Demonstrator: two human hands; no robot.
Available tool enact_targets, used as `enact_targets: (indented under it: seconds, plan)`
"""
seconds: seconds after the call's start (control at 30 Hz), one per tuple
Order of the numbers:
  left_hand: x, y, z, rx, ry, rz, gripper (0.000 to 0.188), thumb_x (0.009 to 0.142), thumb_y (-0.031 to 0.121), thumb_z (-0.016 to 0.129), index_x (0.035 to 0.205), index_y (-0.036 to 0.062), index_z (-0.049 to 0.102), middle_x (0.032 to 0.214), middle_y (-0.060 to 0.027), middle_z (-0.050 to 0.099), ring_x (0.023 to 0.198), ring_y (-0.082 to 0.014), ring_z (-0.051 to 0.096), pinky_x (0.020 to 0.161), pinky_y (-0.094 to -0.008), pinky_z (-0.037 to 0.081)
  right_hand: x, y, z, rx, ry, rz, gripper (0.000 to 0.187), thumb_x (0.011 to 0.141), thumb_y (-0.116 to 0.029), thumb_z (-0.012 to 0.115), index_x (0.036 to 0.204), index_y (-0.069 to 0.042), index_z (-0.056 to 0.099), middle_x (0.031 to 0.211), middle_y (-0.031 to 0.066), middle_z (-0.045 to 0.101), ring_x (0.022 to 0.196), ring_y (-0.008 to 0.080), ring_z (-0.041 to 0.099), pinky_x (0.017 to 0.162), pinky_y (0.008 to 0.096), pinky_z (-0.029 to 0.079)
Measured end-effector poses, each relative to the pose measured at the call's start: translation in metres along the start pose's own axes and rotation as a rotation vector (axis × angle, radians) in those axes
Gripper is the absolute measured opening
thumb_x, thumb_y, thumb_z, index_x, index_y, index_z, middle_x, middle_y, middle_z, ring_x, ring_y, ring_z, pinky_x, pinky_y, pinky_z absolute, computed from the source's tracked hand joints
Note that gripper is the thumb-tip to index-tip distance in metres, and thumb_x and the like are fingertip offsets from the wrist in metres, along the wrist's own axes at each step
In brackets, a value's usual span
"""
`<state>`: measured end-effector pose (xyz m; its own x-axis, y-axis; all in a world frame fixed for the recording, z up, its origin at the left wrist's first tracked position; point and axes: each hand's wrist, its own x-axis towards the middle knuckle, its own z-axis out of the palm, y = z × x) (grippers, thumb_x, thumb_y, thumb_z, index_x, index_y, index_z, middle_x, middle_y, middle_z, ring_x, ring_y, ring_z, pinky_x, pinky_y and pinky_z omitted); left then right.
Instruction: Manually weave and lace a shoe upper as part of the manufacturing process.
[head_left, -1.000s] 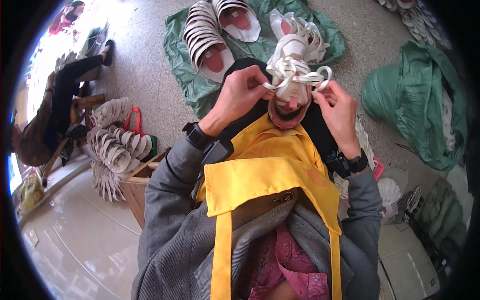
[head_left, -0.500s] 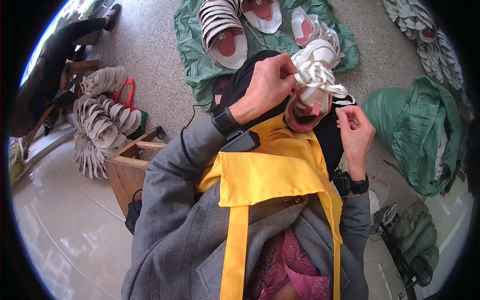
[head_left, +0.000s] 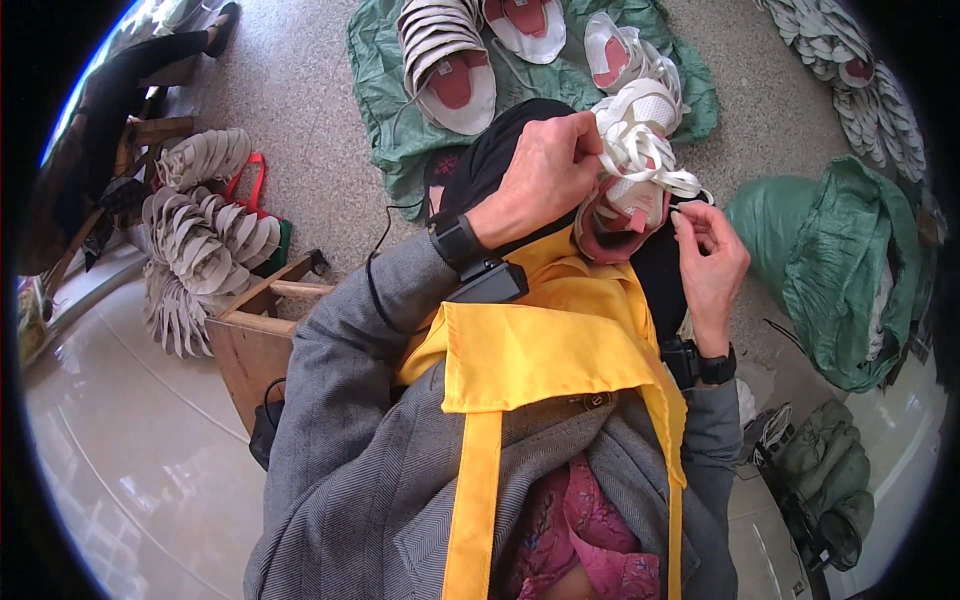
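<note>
A white sneaker point(head_left: 645, 105) with a pink lining rests over my lap, its opening toward me. White shoelaces point(head_left: 632, 150) lie in loose loops across its tongue. My left hand point(head_left: 550, 168) is closed in a pinch on a lace at the shoe's left side; the fingertips are partly hidden. On the right, my right hand point(head_left: 712, 255) pinches a lace end between thumb and forefinger, beside the shoe's collar. The other fingers of that hand are curled. A pink tab point(head_left: 637, 219) stands up at the tongue.
Ahead on the floor, a green sheet point(head_left: 385, 130) carries a row of nested shoe uppers point(head_left: 440, 45). More uppers point(head_left: 205, 235) are piled at left, near a wooden stool point(head_left: 245, 340). A full green sack point(head_left: 850, 270) stands close on my right. A person's leg point(head_left: 165, 55) shows far left.
My left hand has shifted slightly to the right along with the laces. The shoe has tipped a little to the right. My right hand has barely moved.
</note>
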<state>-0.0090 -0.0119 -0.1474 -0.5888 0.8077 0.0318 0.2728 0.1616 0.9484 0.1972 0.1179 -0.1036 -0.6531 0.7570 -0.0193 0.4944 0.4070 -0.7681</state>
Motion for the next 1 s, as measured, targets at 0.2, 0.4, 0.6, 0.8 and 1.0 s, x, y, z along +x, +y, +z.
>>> enact_targets:
  seconds: [0.2, 0.4, 0.6, 0.8, 1.0]
  plan:
    - [-0.004, 0.005, 0.006, -0.072, 0.085, -0.037, 0.008, 0.076, 0.001, 0.064, 0.082, -0.0044, 0.063, 0.072, -0.0218, 0.067, 0.068, -0.0385, 0.069, 0.063, -0.0417, 0.053, -0.001, -0.006, 0.001, -0.118, -0.001, -0.072, 0.016, 0.088, -0.005, 0.075, 0.104, -0.001, 0.072, 0.088, 0.0093, 0.071, 0.072, 0.0155, 0.069, 0.067, 0.0293, 0.055]
    - [-0.008, 0.005, 0.010, 0.094, 0.104, 0.090, 0.006, 0.082, 0.000, 0.063, 0.087, -0.0013, 0.062, 0.074, -0.0170, 0.067, 0.067, -0.0314, 0.070, 0.060, -0.0372, 0.053, -0.001, -0.012, 0.002, -0.181, -0.019, -0.125, 0.019, 0.087, -0.005, 0.076, 0.105, -0.001, 0.072, 0.090, 0.0106, 0.071, 0.072, 0.0193, 0.071, 0.067, 0.0306, 0.055]
    - [-0.009, 0.010, 0.012, 0.225, 0.039, 0.313, 0.004, 0.085, 0.002, 0.062, 0.086, 0.0008, 0.058, 0.078, -0.0192, 0.062, 0.074, -0.0416, 0.063, 0.063, -0.0459, 0.051, 0.001, -0.010, 0.003, -0.181, -0.026, -0.170, 0.020, 0.086, -0.005, 0.076, 0.104, 0.001, 0.071, 0.094, 0.0129, 0.069, 0.075, 0.0241, 0.072, 0.068, 0.0344, 0.057]
    - [0.006, 0.009, 0.003, 0.208, -0.042, 0.350, 0.008, 0.084, 0.004, 0.064, 0.088, -0.0006, 0.059, 0.078, -0.0198, 0.064, 0.074, -0.0416, 0.065, 0.063, -0.0445, 0.051, 0.003, -0.009, 0.007, -0.228, -0.020, -0.196, 0.017, 0.086, -0.002, 0.073, 0.101, 0.003, 0.069, 0.095, 0.0155, 0.066, 0.079, 0.0304, 0.071, 0.069, 0.0380, 0.057]
    - [-0.003, 0.009, -0.004, 0.143, -0.043, 0.269, 0.011, 0.083, 0.002, 0.065, 0.093, -0.0023, 0.061, 0.080, -0.0185, 0.069, 0.074, -0.0378, 0.069, 0.063, -0.0403, 0.053, 0.002, -0.010, 0.016, -0.244, 0.003, -0.184, 0.015, 0.084, 0.000, 0.069, 0.098, 0.005, 0.068, 0.094, 0.0170, 0.065, 0.079, 0.0319, 0.069, 0.070, 0.0403, 0.056]
